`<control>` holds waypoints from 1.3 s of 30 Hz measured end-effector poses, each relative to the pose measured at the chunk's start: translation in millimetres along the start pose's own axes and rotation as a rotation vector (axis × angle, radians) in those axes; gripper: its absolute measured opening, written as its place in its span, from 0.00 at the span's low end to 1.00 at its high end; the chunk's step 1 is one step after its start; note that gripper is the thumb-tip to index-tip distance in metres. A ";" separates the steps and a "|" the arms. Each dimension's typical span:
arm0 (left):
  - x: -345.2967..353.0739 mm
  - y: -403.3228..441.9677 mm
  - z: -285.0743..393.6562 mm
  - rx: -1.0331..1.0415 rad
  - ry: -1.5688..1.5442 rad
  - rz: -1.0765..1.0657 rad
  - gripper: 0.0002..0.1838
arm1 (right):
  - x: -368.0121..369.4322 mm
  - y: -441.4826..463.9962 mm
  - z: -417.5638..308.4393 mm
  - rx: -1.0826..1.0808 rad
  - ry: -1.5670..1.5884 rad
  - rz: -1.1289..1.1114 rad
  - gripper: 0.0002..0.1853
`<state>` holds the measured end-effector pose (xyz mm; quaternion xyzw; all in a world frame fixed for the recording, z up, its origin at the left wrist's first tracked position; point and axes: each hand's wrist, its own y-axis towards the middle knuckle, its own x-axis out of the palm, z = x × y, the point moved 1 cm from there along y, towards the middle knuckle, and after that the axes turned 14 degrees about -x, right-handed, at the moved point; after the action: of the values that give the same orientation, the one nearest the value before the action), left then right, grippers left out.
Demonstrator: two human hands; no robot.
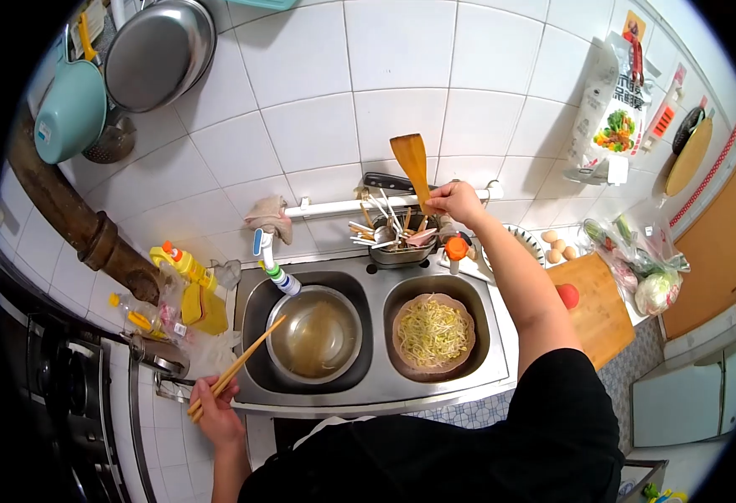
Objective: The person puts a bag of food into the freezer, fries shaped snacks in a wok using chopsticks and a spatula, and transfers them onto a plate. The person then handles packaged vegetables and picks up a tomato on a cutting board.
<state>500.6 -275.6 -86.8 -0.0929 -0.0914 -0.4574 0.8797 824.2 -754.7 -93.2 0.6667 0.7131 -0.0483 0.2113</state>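
Looks like a home kitchen from here, with a double sink, pans hung on white tiles and bean sprouts in a basin

The right hand's fingers are gripping a wooden spatula, its blade rising above them; the utensil holder is sitting just below. The left hand's fingers are holding chopsticks, tips slanting toward the metal bowl beyond them.
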 end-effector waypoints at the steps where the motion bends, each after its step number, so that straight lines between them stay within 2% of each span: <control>1: -1.9 -1.8 0.8 0.008 -0.002 0.006 0.16 | 2.7 1.1 2.8 -0.009 -0.054 -0.040 0.06; 4: -9.5 -4.2 1.1 0.024 -0.012 0.006 0.16 | 11.9 3.6 19.4 0.109 0.041 -0.119 0.04; 8: -15.4 -5.1 -2.1 0.014 -0.005 0.004 0.16 | 18.9 8.4 25.1 -0.051 -0.391 -0.210 0.08; 12: -12.8 -9.5 -4.9 -0.012 -0.007 0.058 0.16 | 22.3 11.1 27.4 -0.091 -0.681 -0.328 0.11; 18: -21.2 -10.7 -10.9 -0.014 0.011 0.009 0.17 | 11.0 10.7 18.1 -0.190 -0.734 -0.506 0.13; 23: -21.9 -9.6 -13.9 -0.042 0.008 0.010 0.17 | -10.1 -7.5 8.5 -0.174 -0.515 -0.237 0.13; 28: -10.2 7.3 -23.3 -0.135 -0.079 -0.028 0.15 | -27.3 -34.4 7.0 -0.097 -0.452 -0.028 0.13; 31: 27.6 32.4 -22.1 -0.055 -0.076 -0.098 0.14 | -29.3 -28.5 28.9 -0.126 -0.337 0.031 0.12; 34: 96.2 54.8 10.2 0.040 -0.007 -0.208 0.13 | -17.3 -26.0 -45.6 -0.117 -0.515 -0.008 0.14; 36: 142.5 63.2 25.5 0.086 0.023 -0.331 0.11 | -9.5 -21.1 -59.5 -0.224 -0.416 0.008 0.14; 38: 179.6 72.8 36.6 0.073 0.181 -0.425 0.10 | -3.1 -29.9 -82.5 -0.279 -0.348 0.035 0.14; 39: 193.3 78.2 38.6 0.113 0.191 -0.467 0.11 | -1.4 -38.7 -88.4 -0.250 -0.322 0.032 0.14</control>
<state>671.1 -374.2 -8.3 0.0237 -0.0522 -0.6491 0.7585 765.6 -729.2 -20.8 0.6300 0.6600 -0.0619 0.4045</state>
